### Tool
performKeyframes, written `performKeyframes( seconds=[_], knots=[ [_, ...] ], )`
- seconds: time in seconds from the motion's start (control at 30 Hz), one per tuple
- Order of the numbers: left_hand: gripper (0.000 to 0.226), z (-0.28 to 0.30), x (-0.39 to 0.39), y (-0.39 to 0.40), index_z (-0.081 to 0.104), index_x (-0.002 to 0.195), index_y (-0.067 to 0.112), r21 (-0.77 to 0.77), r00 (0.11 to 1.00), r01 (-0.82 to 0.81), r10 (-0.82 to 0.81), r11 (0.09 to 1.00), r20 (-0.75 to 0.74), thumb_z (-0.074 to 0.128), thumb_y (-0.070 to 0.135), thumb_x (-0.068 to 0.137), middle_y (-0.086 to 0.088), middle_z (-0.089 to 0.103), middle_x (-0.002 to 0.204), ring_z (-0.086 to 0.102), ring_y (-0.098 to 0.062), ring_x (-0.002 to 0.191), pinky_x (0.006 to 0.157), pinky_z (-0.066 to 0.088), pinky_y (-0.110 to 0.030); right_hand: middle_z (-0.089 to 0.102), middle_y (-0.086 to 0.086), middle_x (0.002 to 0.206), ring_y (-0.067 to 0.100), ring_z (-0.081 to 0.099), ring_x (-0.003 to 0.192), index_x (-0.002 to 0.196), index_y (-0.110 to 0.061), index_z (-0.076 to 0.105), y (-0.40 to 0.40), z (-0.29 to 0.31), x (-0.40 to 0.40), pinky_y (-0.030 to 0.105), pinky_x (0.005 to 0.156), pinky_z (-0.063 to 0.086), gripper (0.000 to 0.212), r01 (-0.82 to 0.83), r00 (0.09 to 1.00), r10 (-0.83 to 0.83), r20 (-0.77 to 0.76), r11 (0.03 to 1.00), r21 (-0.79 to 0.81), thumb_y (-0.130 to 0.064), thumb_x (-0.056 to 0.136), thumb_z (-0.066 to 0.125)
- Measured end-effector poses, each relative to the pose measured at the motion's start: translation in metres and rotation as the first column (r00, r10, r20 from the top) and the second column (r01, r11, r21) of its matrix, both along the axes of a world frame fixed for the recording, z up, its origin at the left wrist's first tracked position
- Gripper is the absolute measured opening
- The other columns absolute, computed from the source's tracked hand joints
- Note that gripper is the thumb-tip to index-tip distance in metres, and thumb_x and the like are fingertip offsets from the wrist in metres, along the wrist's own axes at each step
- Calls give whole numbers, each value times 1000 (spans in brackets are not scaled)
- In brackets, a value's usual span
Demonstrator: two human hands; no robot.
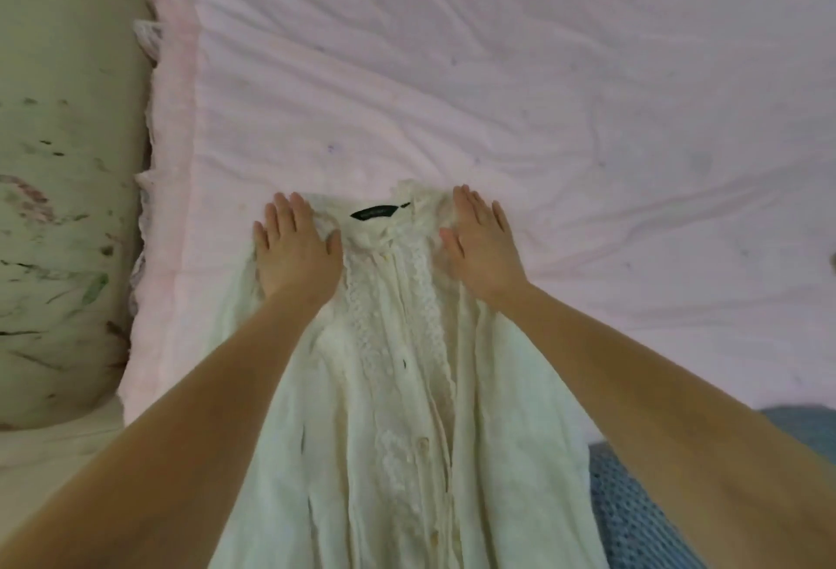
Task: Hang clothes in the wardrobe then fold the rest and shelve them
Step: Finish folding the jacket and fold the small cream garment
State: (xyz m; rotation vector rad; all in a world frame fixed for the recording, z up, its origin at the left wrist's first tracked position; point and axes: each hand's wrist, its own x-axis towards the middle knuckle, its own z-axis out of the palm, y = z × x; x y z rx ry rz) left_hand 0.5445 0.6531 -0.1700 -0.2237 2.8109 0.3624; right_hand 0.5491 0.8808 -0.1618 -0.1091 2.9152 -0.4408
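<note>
Head view, looking down. Two bare hands, both flat, fingers straight and close together, palms pressing down. Left hand rests on the left shoulder of one cream-white button-front blouse with lace trim; its outer fingers reach past the cloth onto the bedding. Right hand rests on the blouse's right shoulder, its outer edge partly over the bedding. Neither hand pinches anything.

Blouse lies front up, collar away from the person, hem running off the near edge of the view. One black neck label shows inside the collar, between the two hands. Buttons down the placket: too blurred to count.

Under the blouse, one pale pink wrinkled bedsheet with a frilled left edge. Beside that edge, one light green pillow with a floral print. At the near right corner, one blue knitted fabric, touching the blouse's side.
</note>
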Motion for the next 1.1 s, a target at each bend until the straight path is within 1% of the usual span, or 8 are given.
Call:
performKeyframes(
  seconds=[0.1, 0.23, 0.47, 0.63, 0.73, 0.8, 0.93, 1.1],
  knots=[
    [54, 52, 25, 26, 29, 147, 5, 86, 991, 33, -21, 996, -131, 36, 32, 101, -16, 34, 150, 29, -32, 139, 117, 18, -41, 60, 13, 114, 31, 54, 111, 121, -3, 54, 26, 38, 53, 36, 101, 31, 32, -12, 1000, 13, 6, 995, -103, -21, 102, 37],
    [35, 103, 71, 81, 52, 130, 13, 233, 966, 258, -244, 938, -87, 37, 27, 101, -6, 58, 124, 54, -25, 111, 91, 45, -38, 63, 11, 87, 30, 58, 80, 93, -4, 59, 74, 77, 117, 42, 73, 46, 24, 114, 986, -102, 129, 989, -93, -19, 99, 42],
    [29, 121, 178, 194, 57, 124, 13, 538, 861, 397, -505, 743, 62, 44, 21, 98, -6, 60, 123, 56, -23, 113, 96, 45, -38, 65, 10, 90, 28, 59, 83, 98, -6, 60, 161, 115, 201, 40, 74, 49, 22, 227, 938, -206, 277, 973, -43, -18, 99, 42],
    [43, 120, 239, 257, 44, 138, 8, 554, 838, 330, -507, 764, 201, 48, 24, 98, -14, 49, 136, 48, -26, 124, 105, 33, -31, 53, 12, 131, 31, 48, 121, 130, -10, 51, 220, 105, 243, 39, 101, 38, 37, 253, 922, -245, 300, 967, 12, -25, 97, 50],
    [59, 106, 269, 272, 30, 145, 6, 406, 887, 285, -399, 868, 230, 53, 28, 95, -15, 34, 147, 32, -28, 136, 113, 21, -32, 20, 15, 156, 31, 16, 145, 150, -12, 24, 258, 100, 263, 44, 117, 12, 68, 295, 914, -320, 247, 946, 135, -34, 94, 56],
    [69, 99, 298, 288, 23, 147, 9, 295, 947, 97, -180, 950, 267, 59, 29, 92, -16, 24, 151, 23, -32, 140, 116, 19, -42, 0, 14, 160, 30, -4, 148, 154, -14, 3, 300, 98, 290, 49, 118, -1, 91, 381, 856, -438, 275, 893, 239, -46, 90, 60],
    [96, 83, 317, 291, 7, 150, 0, 295, 897, -382, 276, 876, 344, 71, 31, 84, -24, 21, 152, 28, -40, 138, 112, 28, -48, -6, 16, 160, 33, -3, 147, 151, -8, -11, 334, 91, 311, 57, 116, 0, 128, 643, 617, -675, 405, 729, 234, -69, 71, 67],
    [109, 63, 328, 298, 10, 147, -9, 223, 845, -472, 365, 853, 391, 76, 43, 77, -26, 25, 151, 28, -38, 139, 114, 27, -42, 2, 20, 159, 36, 1, 147, 151, -8, -12, 349, 65, 317, 55, 117, -3, 146, 693, 533, -719, 446, 673, 258, -79, 53, 71]
  ],
)
